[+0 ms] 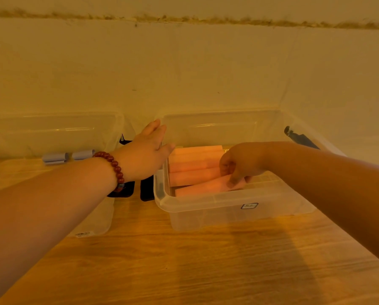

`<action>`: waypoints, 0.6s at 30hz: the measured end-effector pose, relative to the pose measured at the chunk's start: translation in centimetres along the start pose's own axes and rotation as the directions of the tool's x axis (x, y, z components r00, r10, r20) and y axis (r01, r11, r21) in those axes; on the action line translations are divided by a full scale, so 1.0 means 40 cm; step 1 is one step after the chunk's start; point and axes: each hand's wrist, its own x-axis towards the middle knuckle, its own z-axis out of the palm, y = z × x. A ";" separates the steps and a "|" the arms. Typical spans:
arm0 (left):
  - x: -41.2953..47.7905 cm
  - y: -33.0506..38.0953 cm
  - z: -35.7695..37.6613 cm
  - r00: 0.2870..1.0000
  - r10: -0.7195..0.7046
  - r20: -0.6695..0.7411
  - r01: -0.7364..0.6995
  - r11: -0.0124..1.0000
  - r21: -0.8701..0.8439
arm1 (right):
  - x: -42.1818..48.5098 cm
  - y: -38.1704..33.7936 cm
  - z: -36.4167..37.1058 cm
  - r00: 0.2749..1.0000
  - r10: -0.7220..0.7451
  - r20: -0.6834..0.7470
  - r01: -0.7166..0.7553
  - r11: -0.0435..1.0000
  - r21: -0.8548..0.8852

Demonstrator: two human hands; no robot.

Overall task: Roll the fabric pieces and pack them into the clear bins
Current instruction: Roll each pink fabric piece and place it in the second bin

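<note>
Toward the back edge of the pale wooden worktop (184,260), against a cream wall, I see two clear plastic storage bins side by side with their lids swung up. I am working on the right-hand clear bin (206,204). It holds a row of peach-pink rolled fabric pieces (193,164) lying side by side along its left half. One more peach-pink fabric roll (201,187) sits nearest the front wall, tilted at an angle to the others.

My right hand (241,164) reaches down into the bin, with its fingers and thumb curled round the right end of that tilted roll. My left hand (146,155), with a dark red bead bracelet (115,167) at the wrist, is spread flat with straight fingers over the bin's far left corner and holds nothing. I cannot tell whether it touches the rim.

The left-hand clear bin (100,216) holds two grey-blue fabric rolls (55,158) at its far side.

The main risk, as I judge it, is the tilted roll. It is gripped at one end only, so the free end could loosen and unroll, or wedge crooked against its neighbours and push them out of line. With nothing steadying the light bin, a firm push could also slide it.
</note>
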 end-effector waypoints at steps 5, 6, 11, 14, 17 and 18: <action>0.000 0.000 0.001 1.000 0.005 -0.004 -0.005 1.000 -0.013 | 0.014 -0.001 0.005 1.000 -0.031 -0.003 0.031 0.999 -0.039; -0.001 -0.001 0.001 1.000 0.007 -0.005 -0.007 1.000 -0.014 | 0.015 -0.001 0.007 0.999 -0.032 0.001 0.032 0.998 -0.049; -0.001 0.000 0.001 1.000 0.004 -0.005 -0.004 1.000 -0.016 | 0.017 0.003 0.017 0.999 -0.038 0.018 0.040 0.996 -0.085; 0.000 0.002 0.002 1.000 0.001 -0.014 -0.001 1.000 -0.019 | 0.014 0.004 0.018 0.999 -0.040 0.036 0.044 0.993 -0.112; 0.002 0.000 0.002 1.000 0.009 -0.021 -0.009 1.000 -0.019 | 0.014 0.004 0.016 0.998 -0.065 0.008 0.066 0.980 -0.190; 0.002 -0.001 0.002 1.000 0.010 -0.022 -0.010 1.000 -0.019 | 0.013 0.005 0.016 0.997 -0.072 -0.004 0.070 0.976 -0.206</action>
